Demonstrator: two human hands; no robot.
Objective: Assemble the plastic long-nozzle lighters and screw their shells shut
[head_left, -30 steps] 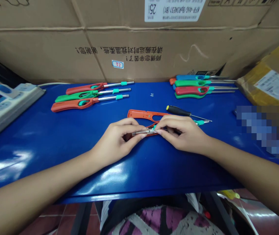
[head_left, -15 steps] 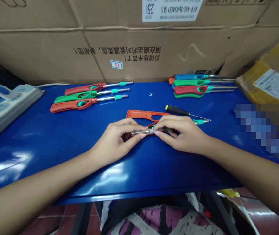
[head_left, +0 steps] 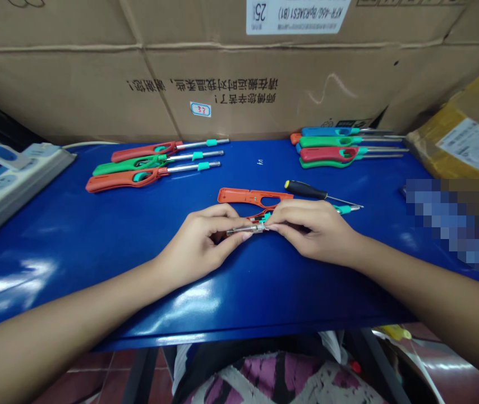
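Note:
Between finger and thumb of my left hand (head_left: 206, 235) is a small clear fuel tank (head_left: 240, 229), lying roughly level. My right hand (head_left: 313, 227) pinches at the tank's right end, by its pale valve fitting; the fingertips hide exactly what they grip. Just behind the tank lies an opened orange lighter body (head_left: 257, 216) with turquoise parts, partly covered by my hands. Its metal tube with a turquoise tip (head_left: 348, 209) sticks out past my right hand. A loose orange handle half (head_left: 239, 196) rests behind that, beside a black screwdriver (head_left: 305, 189) with a yellow end.
Three long lighters (head_left: 124, 180) lie at the back left of the blue table (head_left: 172, 314). Several more lighters (head_left: 327, 154) are piled at the back right. A large cardboard box (head_left: 96, 95) walls off the back. A power strip (head_left: 37, 168) is left, a taped parcel (head_left: 470, 129) right.
My right fingertips have shifted slightly right along the tank's end, so more of the pale fitting shows. My left hand keeps its hold almost unmoved.

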